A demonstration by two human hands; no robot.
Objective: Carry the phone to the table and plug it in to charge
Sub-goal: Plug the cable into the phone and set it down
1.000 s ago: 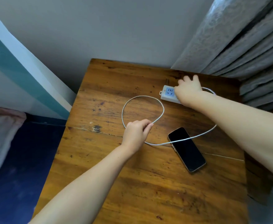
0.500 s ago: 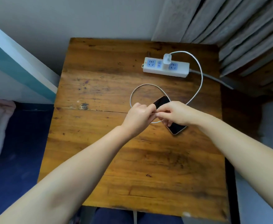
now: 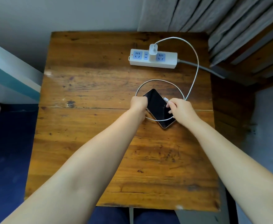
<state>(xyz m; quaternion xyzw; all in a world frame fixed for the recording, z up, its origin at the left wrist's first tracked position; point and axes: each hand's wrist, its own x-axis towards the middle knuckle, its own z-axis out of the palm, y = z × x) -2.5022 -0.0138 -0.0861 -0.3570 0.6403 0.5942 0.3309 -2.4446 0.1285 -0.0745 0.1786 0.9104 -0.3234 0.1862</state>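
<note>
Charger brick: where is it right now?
In the head view, the charger brick is plugged into the white power strip at the table's far right, between two blue outlets, beyond the phone.

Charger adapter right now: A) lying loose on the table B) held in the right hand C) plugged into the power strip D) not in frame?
C: the white adapter stands in the power strip between two blue outlets, its cable looping down to the right hand beside the phone.
</note>
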